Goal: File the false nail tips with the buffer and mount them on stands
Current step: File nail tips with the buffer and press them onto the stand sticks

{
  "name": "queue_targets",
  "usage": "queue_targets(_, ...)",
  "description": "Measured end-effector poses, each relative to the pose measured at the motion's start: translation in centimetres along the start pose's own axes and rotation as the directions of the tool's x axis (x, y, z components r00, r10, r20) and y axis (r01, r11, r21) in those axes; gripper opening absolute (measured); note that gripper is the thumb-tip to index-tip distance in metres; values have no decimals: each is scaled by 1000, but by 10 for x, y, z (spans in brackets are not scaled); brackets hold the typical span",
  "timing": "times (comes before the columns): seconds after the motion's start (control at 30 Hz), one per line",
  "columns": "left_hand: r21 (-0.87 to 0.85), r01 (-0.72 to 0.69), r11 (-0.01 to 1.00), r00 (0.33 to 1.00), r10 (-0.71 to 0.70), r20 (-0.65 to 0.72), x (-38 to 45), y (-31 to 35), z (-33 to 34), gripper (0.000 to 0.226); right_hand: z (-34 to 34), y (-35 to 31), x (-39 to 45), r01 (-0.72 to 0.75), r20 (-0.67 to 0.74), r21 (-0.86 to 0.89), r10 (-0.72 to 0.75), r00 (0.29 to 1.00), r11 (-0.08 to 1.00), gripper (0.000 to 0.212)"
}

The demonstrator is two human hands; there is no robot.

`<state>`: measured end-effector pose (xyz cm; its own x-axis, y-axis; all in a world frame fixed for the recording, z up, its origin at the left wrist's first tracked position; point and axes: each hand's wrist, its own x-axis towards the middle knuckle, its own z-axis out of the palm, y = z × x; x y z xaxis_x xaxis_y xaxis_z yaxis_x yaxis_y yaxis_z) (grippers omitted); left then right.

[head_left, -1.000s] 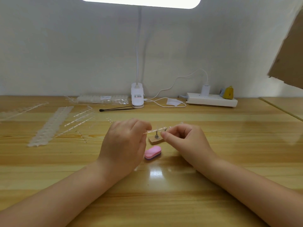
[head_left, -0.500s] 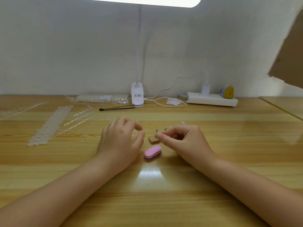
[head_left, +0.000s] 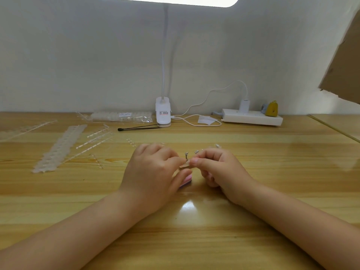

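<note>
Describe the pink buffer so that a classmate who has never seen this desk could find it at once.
Start at the white clip lamp at the back of the wooden desk and come straight toward the viewer to the two hands. The buffer lies on the desk just under the left hand, partly hidden. It is the only pink thing here.

You're at a home craft bench [head_left: 253, 172]: pale wood against a plain wall, a clip-on lamp [head_left: 163, 114], a power strip [head_left: 252, 118], strips of nail tips [head_left: 58, 149].
</note>
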<state>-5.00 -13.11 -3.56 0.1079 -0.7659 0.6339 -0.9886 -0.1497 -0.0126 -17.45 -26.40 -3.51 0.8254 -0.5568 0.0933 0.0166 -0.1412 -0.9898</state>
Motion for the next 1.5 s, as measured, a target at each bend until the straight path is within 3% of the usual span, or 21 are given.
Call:
queue_targets(0.1, 12, 99, 995, 985, -99, 139, 1, 8, -4, 47, -2, 0, 2, -54, -39, 78, 58, 998, 995, 8)
queue_targets(0.23, -119, 118, 986, 979, -96, 178, -2, 7, 4, 32, -4, -2, 4, -87, -28, 217, 96, 995, 972, 10)
queue_targets(0.47, -312, 117, 943, 971, -175, -165, 2, 0, 5, 14, -7, -4, 5, -108, -10, 362, 120, 993, 926, 14)
queue_targets(0.53, -334, -17, 942, 968, -68, -242, 3, 3, 3, 17, -5, -4, 3, -132, 48, 365, 122, 991, 922, 13)
queue_targets(0.63, -195, -267, 944, 935, 205, -288, 2, 7, 2, 20, -1, -8, 0, -154, 177, 351, 97, 980, 924, 11)
queue_targets(0.73, -125, -226, 966, 932, 177, -318, 4, -2, 0, 15, -3, -10, 2, -189, 201, 416, 112, 973, 890, 5)
queue_targets(0.8, -120, -187, 975, 934, 138, -330, 5, -7, -1, 15, -5, -9, 3, -199, 174, 461, 131, 976, 865, 12)
queue_targets(0.97, -32, -422, 906, 858, 388, -337, 4, 2, 5, 23, -1, -11, -1, -186, 222, 423, 97, 970, 887, 8)
queue_targets(1.13, -75, -269, 960, 907, 226, -356, 7, -14, 2, 12, -3, -12, 0, -209, 225, 453, 116, 968, 867, 12)
queue_targets(1.3, -40, -396, 917, 854, 352, -384, 5, 5, 6, 28, 0, -9, -3, -197, 290, 431, 71, 954, 881, 11)
queue_targets(1.43, -84, -260, 962, 903, 212, -373, 4, -10, 4, 35, -4, -8, 0, -163, 230, 443, 64, 971, 882, 9)
queue_targets(1.5, -111, -264, 958, 903, 205, -377, 3, -9, 3, 29, -3, -7, 0, -129, 197, 435, 46, 979, 891, 7)
